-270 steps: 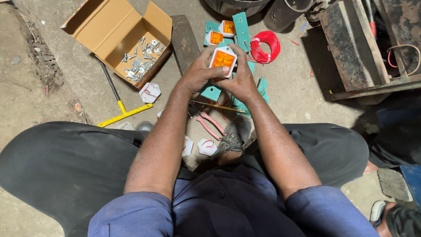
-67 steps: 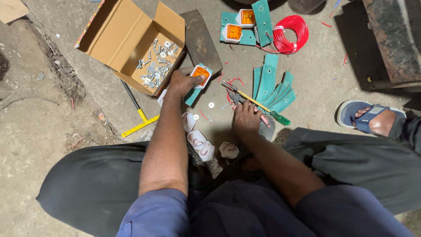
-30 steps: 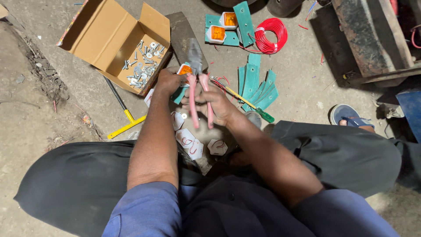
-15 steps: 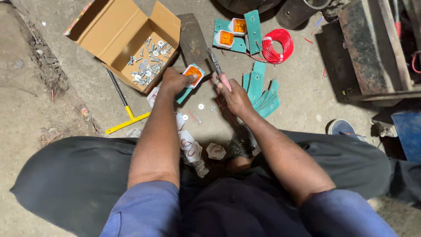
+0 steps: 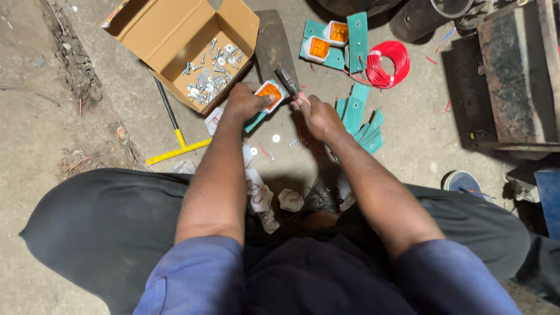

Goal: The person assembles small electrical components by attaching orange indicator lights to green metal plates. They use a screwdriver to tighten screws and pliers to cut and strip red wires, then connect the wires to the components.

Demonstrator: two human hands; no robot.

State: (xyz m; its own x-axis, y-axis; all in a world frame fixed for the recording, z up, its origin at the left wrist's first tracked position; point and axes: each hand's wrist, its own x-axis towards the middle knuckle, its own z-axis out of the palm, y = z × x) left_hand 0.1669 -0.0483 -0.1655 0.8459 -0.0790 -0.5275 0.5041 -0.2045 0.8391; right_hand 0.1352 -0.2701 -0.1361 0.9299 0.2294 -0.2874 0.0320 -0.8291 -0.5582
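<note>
Person's sitting on the bare concrete floor (image 5: 408, 140) with the left hand (image 5: 244, 104) wrapped around a small lamp unit (image 5: 269, 93), orange lens in a white housing on a teal bracket, held just above the floor in front of them. The right hand (image 5: 318, 114) has its fingers closed on a pair of pliers (image 5: 287, 80), the tip right at the lamp's edge, looks like they're working on its wiring or a fastener, can't tell which. Progress-wise I'd say early to middle: two finished-looking lamps on teal plates (image 5: 326, 41) sit further out next to a coil of red wire (image 5: 386, 63), while a fan of bare teal brackets (image 5: 359, 114) and a few white housings (image 5: 274, 195) near the knees look like they haven't been put together yet. Open cardboard box (image 5: 175, 41) of screws and bolts is off to the left, a yellow-handled tool (image 5: 175, 134) beside it. Floor's dusty, littered with wire scraps, some rusty metal gear off to the right, pretty dim workshop
</note>
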